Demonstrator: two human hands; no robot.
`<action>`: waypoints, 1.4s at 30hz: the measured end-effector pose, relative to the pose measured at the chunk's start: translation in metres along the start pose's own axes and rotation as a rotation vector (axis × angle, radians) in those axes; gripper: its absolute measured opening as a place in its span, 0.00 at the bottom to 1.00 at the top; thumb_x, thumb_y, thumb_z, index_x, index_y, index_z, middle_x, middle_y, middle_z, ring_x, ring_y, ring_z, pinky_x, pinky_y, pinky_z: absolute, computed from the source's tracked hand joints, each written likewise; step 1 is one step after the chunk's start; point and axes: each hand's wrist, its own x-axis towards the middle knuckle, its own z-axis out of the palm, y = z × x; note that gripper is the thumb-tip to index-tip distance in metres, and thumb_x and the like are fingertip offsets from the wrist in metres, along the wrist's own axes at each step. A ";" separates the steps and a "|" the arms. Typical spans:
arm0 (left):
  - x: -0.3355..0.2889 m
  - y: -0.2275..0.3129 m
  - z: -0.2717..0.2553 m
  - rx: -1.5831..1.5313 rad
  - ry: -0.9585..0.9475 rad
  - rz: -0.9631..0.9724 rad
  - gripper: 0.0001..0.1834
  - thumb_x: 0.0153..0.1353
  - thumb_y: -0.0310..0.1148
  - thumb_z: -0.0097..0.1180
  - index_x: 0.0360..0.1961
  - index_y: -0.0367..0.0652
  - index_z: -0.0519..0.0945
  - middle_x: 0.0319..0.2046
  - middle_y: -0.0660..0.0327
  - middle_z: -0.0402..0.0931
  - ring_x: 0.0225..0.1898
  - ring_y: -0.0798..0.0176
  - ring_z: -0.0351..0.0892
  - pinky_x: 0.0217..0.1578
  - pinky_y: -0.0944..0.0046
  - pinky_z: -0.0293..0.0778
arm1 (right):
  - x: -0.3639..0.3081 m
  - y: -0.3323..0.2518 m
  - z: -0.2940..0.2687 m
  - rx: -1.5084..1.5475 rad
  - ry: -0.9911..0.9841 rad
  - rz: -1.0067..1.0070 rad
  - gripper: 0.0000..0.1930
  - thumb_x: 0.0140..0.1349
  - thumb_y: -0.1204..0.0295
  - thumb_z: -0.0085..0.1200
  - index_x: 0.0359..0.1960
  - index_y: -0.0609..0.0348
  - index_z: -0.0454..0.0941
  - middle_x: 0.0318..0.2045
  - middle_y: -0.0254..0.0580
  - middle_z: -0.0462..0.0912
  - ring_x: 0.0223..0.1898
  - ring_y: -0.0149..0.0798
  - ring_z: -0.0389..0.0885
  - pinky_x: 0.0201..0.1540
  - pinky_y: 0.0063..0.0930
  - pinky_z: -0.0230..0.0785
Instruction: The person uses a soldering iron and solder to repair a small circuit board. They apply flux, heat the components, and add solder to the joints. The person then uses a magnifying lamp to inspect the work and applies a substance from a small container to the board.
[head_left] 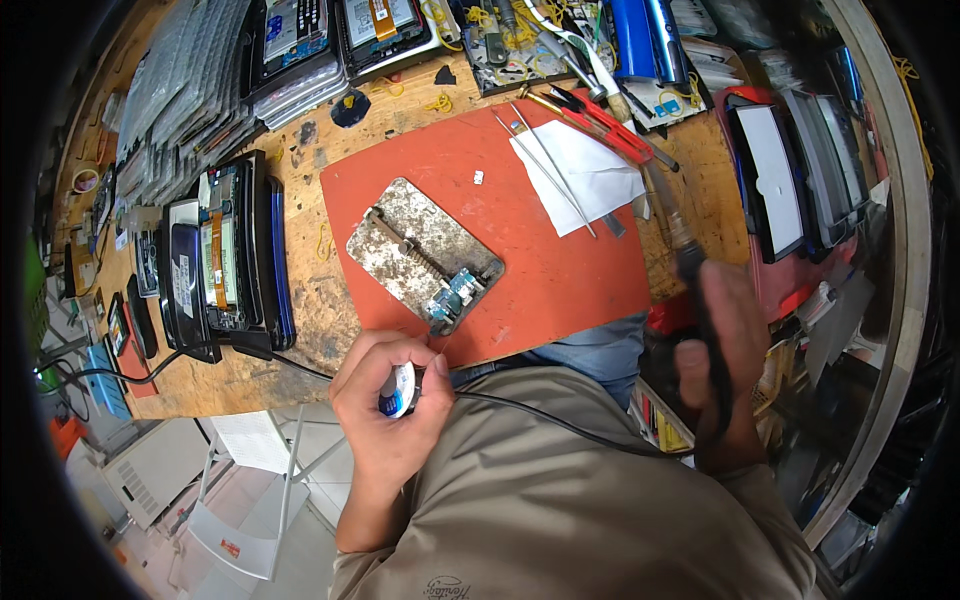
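Observation:
In my left hand (393, 385), fingers curled round it, is a small spool of solder wire (402, 390) with a blue and white label. That hand is at the near edge of an orange-red work mat (560, 290). A worn metal plate with a clamp (400, 220) lies on the mat just beyond it. A small blue-green circuit board (455, 293) sits at the plate's near right corner. My right hand (735, 325), smeared by motion, grips a soldering iron (690, 262) by its black handle at the mat's right; its tip points away from me.
White paper (575, 175) with tweezers (555, 170) lies on the mat, near red-handled pliers (620, 130). Opened tablets (225, 250) stand at the left, below stacked bubble-wrapped packs (185, 80). Device covers (770, 180) lie at the right. A black cable (560, 425) crosses my lap.

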 end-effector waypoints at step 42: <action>0.000 0.001 0.001 0.002 -0.002 -0.003 0.07 0.56 0.18 0.72 0.35 0.37 0.87 0.33 0.61 0.82 0.32 0.69 0.79 0.34 0.69 0.73 | 0.022 -0.024 0.044 0.433 -0.214 0.003 0.21 0.49 0.82 0.70 0.48 0.60 0.93 0.36 0.42 0.85 0.31 0.41 0.82 0.33 0.32 0.75</action>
